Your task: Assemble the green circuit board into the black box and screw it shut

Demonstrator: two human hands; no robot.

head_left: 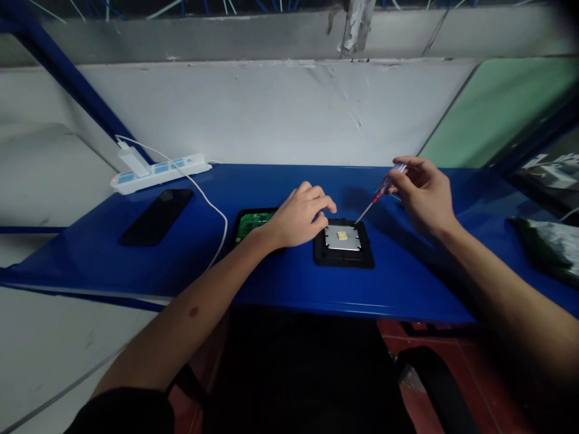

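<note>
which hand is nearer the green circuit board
Left. The left hand partly hides the right side of the green circuit board from view; the right hand is farther right, past the black cover, holding a screwdriver.

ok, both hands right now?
Left hand: open, loosely curled, nothing visibly held.
Right hand: closed on a screwdriver, tip near a corner of the black cover.

- Screwdriver (377,196): clear, glossy plastic handle, metal shaft
- Plate (335,243): smooth, silvery metal
- Cover (346,260): matt black plastic
- Table (294,289): smooth blue finish, faintly glossy
</note>
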